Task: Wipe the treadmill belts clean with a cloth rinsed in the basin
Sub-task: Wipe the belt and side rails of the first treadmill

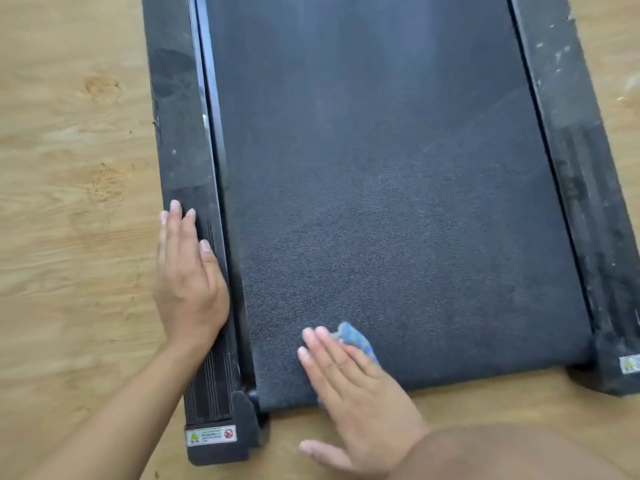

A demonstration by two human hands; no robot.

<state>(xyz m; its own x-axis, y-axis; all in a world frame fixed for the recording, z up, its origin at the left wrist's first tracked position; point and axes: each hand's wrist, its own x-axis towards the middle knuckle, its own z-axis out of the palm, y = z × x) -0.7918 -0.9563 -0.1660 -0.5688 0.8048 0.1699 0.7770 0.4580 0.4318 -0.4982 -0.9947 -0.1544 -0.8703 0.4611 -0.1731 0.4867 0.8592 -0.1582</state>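
A dark textured treadmill belt (pixel 391 188) runs up the middle of the head view between two black side rails. My right hand (pixel 349 389) lies flat with straight fingers on a blue cloth (pixel 356 341) at the belt's near end, left of centre. Only a crumpled edge of the cloth shows beyond my fingers. My left hand (pixel 188 275) rests flat, fingers straight, on the left side rail (pixel 180 133) near its rear end.
The right side rail (pixel 575 157) is dusty with pale specks. Warning stickers sit on both rear end caps, left sticker (pixel 211 435). Light wooden floor (pixel 69 168) surrounds the treadmill. No basin is in view. My right forearm fills the bottom right corner.
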